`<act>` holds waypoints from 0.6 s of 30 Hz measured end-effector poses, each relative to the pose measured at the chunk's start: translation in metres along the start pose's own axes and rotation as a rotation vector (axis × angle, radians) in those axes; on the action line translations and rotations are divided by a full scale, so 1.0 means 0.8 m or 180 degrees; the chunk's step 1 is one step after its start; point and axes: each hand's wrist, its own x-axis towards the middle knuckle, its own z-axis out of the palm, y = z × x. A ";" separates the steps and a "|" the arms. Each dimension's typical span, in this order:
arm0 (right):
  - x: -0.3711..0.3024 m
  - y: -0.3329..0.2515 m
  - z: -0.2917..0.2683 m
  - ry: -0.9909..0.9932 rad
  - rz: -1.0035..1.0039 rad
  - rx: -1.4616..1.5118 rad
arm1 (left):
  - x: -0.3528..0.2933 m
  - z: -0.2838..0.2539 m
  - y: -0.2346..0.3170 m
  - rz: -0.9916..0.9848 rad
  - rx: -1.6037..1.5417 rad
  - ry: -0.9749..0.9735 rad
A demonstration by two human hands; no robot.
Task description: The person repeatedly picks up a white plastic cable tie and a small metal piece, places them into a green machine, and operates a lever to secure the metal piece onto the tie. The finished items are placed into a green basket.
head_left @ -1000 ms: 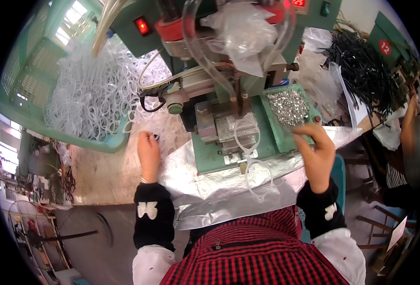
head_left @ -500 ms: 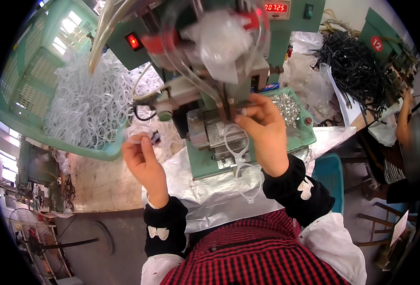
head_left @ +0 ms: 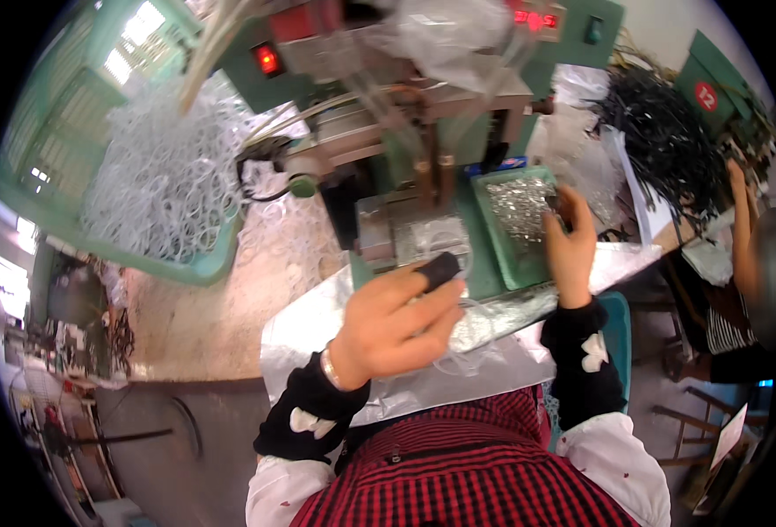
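Note:
My left hand, a black cover on one finger, is in front of the press bed. Its fingers are bent over a clear plastic looped strap, whose middle they hide. One loop of the strap lies up by the metal fixture, and another hangs toward me. At the right edge of the green tray is my right hand, thumb and finger brought close together over small shiny metal parts. What sits between those fingertips is too small to make out. Two copper-coloured rods of the press stand above the fixture.
A large green basket heaped with clear plastic loops stands at the left. More loops lie on the wooden bench. A pile of black strips is at the right, near another person's arm. A blue basket is below the bench.
My left hand has moved right, from beside the loop pile to the strap before the press. My right hand has left the strap and fixture for the tray of metal parts.

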 end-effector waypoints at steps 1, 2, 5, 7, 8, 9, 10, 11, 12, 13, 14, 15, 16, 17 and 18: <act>-0.006 0.011 -0.012 -0.0017 0.0080 -0.0087 | -0.007 0.009 0.001 -0.0018 0.0049 0.0090; -0.020 0.015 -0.021 -0.0016 0.0158 -0.0176 | -0.005 0.012 -0.002 0.0063 0.0070 0.0161; -0.041 -0.029 -0.021 -0.0671 -0.0517 -0.2052 | -0.017 0.015 0.003 -0.0131 0.0048 0.0264; -0.031 -0.012 0.005 -0.0464 -0.0869 -0.2246 | -0.018 0.010 0.007 -0.0210 -0.0047 0.0202; -0.020 -0.008 0.015 -0.0329 -0.1055 -0.2382 | -0.017 0.008 0.011 -0.0406 -0.0114 0.0150; -0.013 -0.007 0.021 -0.0319 -0.1264 -0.2337 | -0.018 0.006 0.020 -0.0602 -0.0184 0.0101; -0.011 -0.009 0.025 -0.0324 -0.1214 -0.2289 | -0.020 0.003 0.029 -0.0797 -0.0259 0.0053; -0.008 -0.008 0.028 -0.0349 -0.1173 -0.2243 | -0.028 -0.002 0.037 -0.0823 0.0000 0.0122; -0.007 -0.006 0.026 -0.0355 -0.1089 -0.2229 | -0.044 -0.016 0.043 -0.0945 0.0413 0.0144; -0.008 -0.008 0.023 -0.0250 -0.1137 -0.2178 | -0.093 -0.022 0.039 -0.1286 0.1553 -0.0083; -0.009 -0.009 0.022 -0.0165 -0.1192 -0.2141 | -0.074 -0.036 0.023 -0.1915 0.1617 0.0567; -0.012 -0.010 0.018 -0.0086 -0.1238 -0.2125 | -0.081 -0.051 -0.004 -0.2567 0.1721 0.0433; -0.013 -0.009 0.017 -0.0069 -0.1294 -0.2135 | -0.089 -0.061 -0.030 -0.2750 0.2301 -0.0123; -0.009 -0.008 0.019 -0.0020 -0.1381 -0.2121 | -0.115 -0.057 -0.052 -0.2917 0.2754 -0.0479; -0.006 -0.011 0.022 0.0020 -0.1493 -0.2076 | -0.162 -0.049 -0.069 -0.3118 0.2686 -0.0569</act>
